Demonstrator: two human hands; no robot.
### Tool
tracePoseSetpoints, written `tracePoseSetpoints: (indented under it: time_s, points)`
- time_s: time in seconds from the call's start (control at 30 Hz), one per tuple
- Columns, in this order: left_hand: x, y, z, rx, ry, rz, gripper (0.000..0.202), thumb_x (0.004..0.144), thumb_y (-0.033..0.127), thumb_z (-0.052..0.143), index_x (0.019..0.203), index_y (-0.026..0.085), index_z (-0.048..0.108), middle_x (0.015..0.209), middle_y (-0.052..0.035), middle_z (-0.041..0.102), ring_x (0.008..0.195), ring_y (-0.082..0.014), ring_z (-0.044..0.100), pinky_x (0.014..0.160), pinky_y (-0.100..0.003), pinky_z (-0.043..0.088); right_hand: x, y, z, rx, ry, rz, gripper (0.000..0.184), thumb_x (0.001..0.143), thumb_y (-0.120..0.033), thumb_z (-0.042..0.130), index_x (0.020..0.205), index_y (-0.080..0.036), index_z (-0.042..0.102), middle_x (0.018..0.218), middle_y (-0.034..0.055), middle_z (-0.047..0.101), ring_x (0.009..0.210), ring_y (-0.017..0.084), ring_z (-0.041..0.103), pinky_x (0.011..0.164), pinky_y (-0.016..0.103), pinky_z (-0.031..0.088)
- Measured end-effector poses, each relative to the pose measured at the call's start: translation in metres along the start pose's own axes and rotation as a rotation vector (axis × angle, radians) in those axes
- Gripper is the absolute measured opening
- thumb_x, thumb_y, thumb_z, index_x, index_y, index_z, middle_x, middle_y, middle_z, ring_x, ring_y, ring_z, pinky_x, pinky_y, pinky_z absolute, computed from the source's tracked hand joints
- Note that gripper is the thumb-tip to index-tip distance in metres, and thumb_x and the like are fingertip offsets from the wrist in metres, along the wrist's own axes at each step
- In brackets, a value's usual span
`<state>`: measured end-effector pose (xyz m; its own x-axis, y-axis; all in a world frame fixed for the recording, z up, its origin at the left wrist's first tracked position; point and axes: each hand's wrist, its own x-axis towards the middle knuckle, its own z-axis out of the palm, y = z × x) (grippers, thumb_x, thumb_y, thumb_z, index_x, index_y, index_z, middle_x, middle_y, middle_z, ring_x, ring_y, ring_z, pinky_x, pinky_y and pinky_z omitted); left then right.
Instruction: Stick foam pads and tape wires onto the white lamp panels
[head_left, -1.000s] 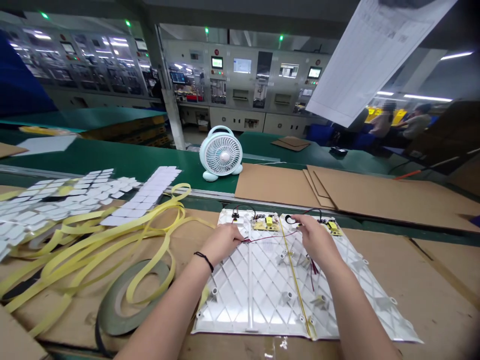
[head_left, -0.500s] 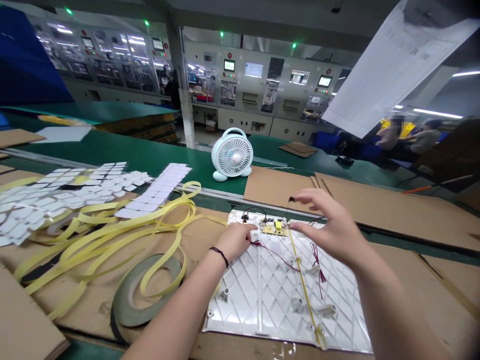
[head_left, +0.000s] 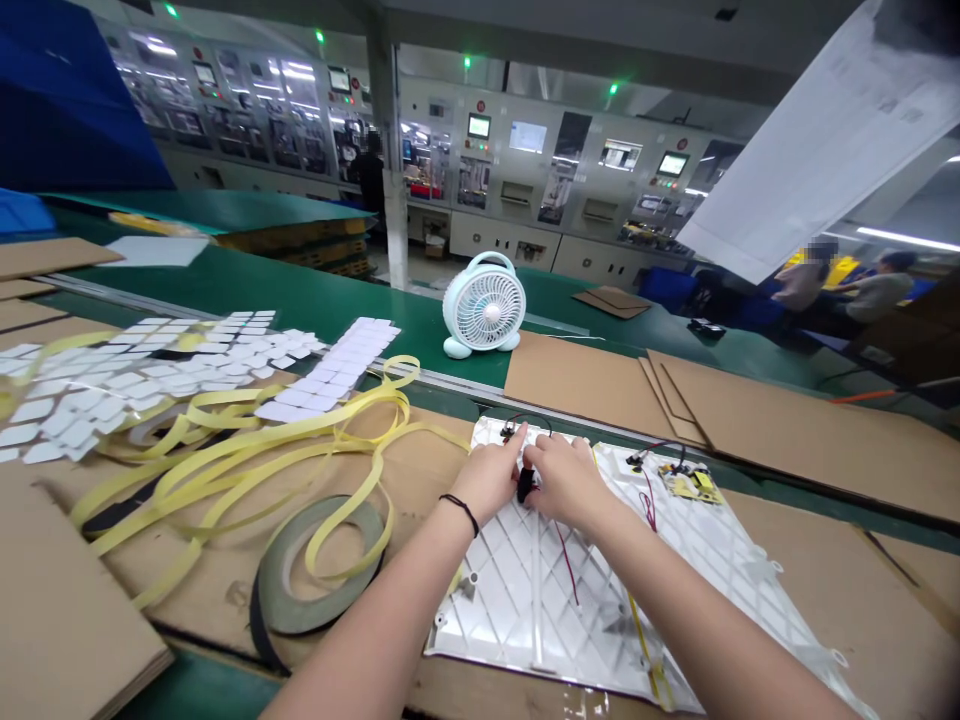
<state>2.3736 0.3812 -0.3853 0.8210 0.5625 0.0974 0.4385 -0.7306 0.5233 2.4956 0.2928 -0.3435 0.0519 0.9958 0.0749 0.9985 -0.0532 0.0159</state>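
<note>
My left hand (head_left: 491, 475), a black band at its wrist, rests at the upper left of a white ribbed plastic panel (head_left: 495, 610). Its index finger points forward and the others are curled, hiding whatever they grip. Right beside it, my right hand (head_left: 566, 478) is closed, with a small black piece (head_left: 526, 486), perhaps tape, at its fingertips. A small black part with wires (head_left: 508, 430) sits at the panel's top edge. Thin dark red wire (head_left: 570, 565) trails over the ribs. Below my right forearm runs a yellow strip (head_left: 641, 640).
Right of my arm are a yellow circuit board (head_left: 694, 483) and more white ribbed panel (head_left: 739, 560). Leftward lie a tape roll (head_left: 274, 580), loose yellow strips (head_left: 225, 490) and white stickers (head_left: 135, 385). A pale blue fan (head_left: 487, 305) stands behind; cardboard sheets (head_left: 585, 375) lie beside it.
My right hand has come left and down, from raised above the panel to beside my left hand, bringing the black piece. It now covers the nearer circuit board. The view has shifted slightly.
</note>
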Motion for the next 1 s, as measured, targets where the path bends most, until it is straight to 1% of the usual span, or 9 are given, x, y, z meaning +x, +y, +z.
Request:
tracePoseSetpoints:
  time_s: [0.1, 0.2, 0.33, 0.47, 0.57, 0.67, 0.8, 0.87, 1.0]
  points:
    - [-0.002, 0.004, -0.002, 0.007, 0.031, 0.002, 0.081, 0.07, 0.005, 0.048, 0.144, 0.023, 0.021, 0.085, -0.0024, 0.068, 0.08, -0.0187, 0.063, 0.069, -0.025, 0.045, 0.004, -0.002, 0.006, -0.008, -0.03, 0.023, 0.033, 0.061, -0.026, 0.069, 0.092, -0.017, 0.06, 0.099, 0.0105, 0.061, 0.095, 0.03, 0.05, 0.078, 0.041, 0.031]
    - [-0.006, 0.01, -0.009, 0.031, 0.067, 0.026, 0.069, 0.067, 0.005, 0.05, 0.131, 0.024, 0.036, 0.093, -0.0044, 0.067, 0.082, -0.0207, 0.063, 0.065, -0.026, 0.043, 0.006, -0.002, 0.011, 0.012, -0.051, 0.039, 0.038, 0.061, -0.026, 0.068, 0.096, -0.017, 0.06, 0.098, 0.012, 0.062, 0.095, 0.031, 0.052, 0.079, 0.043, 0.032]
    - [-0.011, 0.017, -0.015, 0.126, 0.043, 0.089, 0.055, 0.066, 0.006, 0.051, 0.117, 0.024, 0.042, 0.079, -0.0011, 0.067, 0.078, -0.0232, 0.063, 0.071, -0.03, 0.043, 0.005, -0.001, 0.012, 0.059, -0.08, 0.058, 0.04, 0.062, -0.024, 0.068, 0.1, -0.018, 0.06, 0.099, 0.0116, 0.063, 0.093, 0.03, 0.055, 0.08, 0.042, 0.033]
    - [-0.008, 0.017, -0.01, 0.114, 0.062, 0.082, 0.055, 0.071, 0.007, 0.048, 0.123, 0.026, 0.04, 0.077, -0.001, 0.067, 0.083, -0.0238, 0.063, 0.068, -0.028, 0.043, 0.005, 0.002, 0.013, 0.113, -0.092, 0.085, 0.038, 0.061, -0.023, 0.069, 0.097, -0.018, 0.059, 0.1, 0.0115, 0.064, 0.093, 0.031, 0.057, 0.079, 0.041, 0.034]
    - [-0.004, 0.014, -0.005, 0.073, 0.047, 0.069, 0.06, 0.073, 0.008, 0.049, 0.128, 0.028, 0.037, 0.074, -0.0003, 0.066, 0.078, -0.0226, 0.063, 0.063, -0.027, 0.041, 0.005, 0.005, 0.015, 0.162, -0.087, 0.106, 0.04, 0.06, -0.022, 0.071, 0.098, -0.017, 0.058, 0.101, 0.0112, 0.064, 0.094, 0.03, 0.057, 0.078, 0.038, 0.035]
    - [0.0, 0.01, 0.0, -0.014, 0.059, 0.037, 0.063, 0.071, 0.004, 0.049, 0.128, 0.027, 0.036, 0.074, 0.0008, 0.064, 0.072, -0.019, 0.061, 0.061, -0.024, 0.04, 0.004, 0.009, 0.017, 0.228, -0.076, 0.124, 0.045, 0.059, -0.023, 0.075, 0.1, -0.019, 0.056, 0.099, 0.0077, 0.064, 0.089, 0.027, 0.058, 0.071, 0.033, 0.035]
    - [0.003, 0.003, 0.007, -0.165, 0.085, 0.001, 0.069, 0.066, 0.001, 0.05, 0.128, 0.026, 0.034, 0.071, 0.0027, 0.062, 0.066, -0.0152, 0.059, 0.058, -0.022, 0.04, 0.0, 0.015, 0.018, 0.33, -0.061, 0.149, 0.048, 0.053, -0.026, 0.083, 0.093, -0.021, 0.056, 0.091, 0.0021, 0.063, 0.079, 0.02, 0.057, 0.062, 0.026, 0.033]
    - [0.004, 0.001, 0.011, -0.192, 0.107, -0.01, 0.071, 0.064, 0.0, 0.052, 0.128, 0.024, 0.033, 0.071, 0.0026, 0.062, 0.065, -0.015, 0.059, 0.058, -0.022, 0.04, -0.002, 0.016, 0.018, 0.374, -0.047, 0.145, 0.044, 0.055, -0.024, 0.083, 0.09, -0.02, 0.056, 0.089, 0.0013, 0.062, 0.078, 0.019, 0.056, 0.062, 0.025, 0.034]
    - [0.004, -0.001, 0.013, -0.192, 0.113, -0.011, 0.071, 0.064, -0.002, 0.051, 0.128, 0.024, 0.034, 0.072, 0.0016, 0.064, 0.069, -0.0154, 0.06, 0.061, -0.022, 0.041, -0.004, 0.014, 0.02, 0.415, 0.011, 0.11, 0.02, 0.067, -0.015, 0.072, 0.077, -0.019, 0.054, 0.085, 0.0019, 0.061, 0.08, 0.018, 0.054, 0.068, 0.026, 0.035]
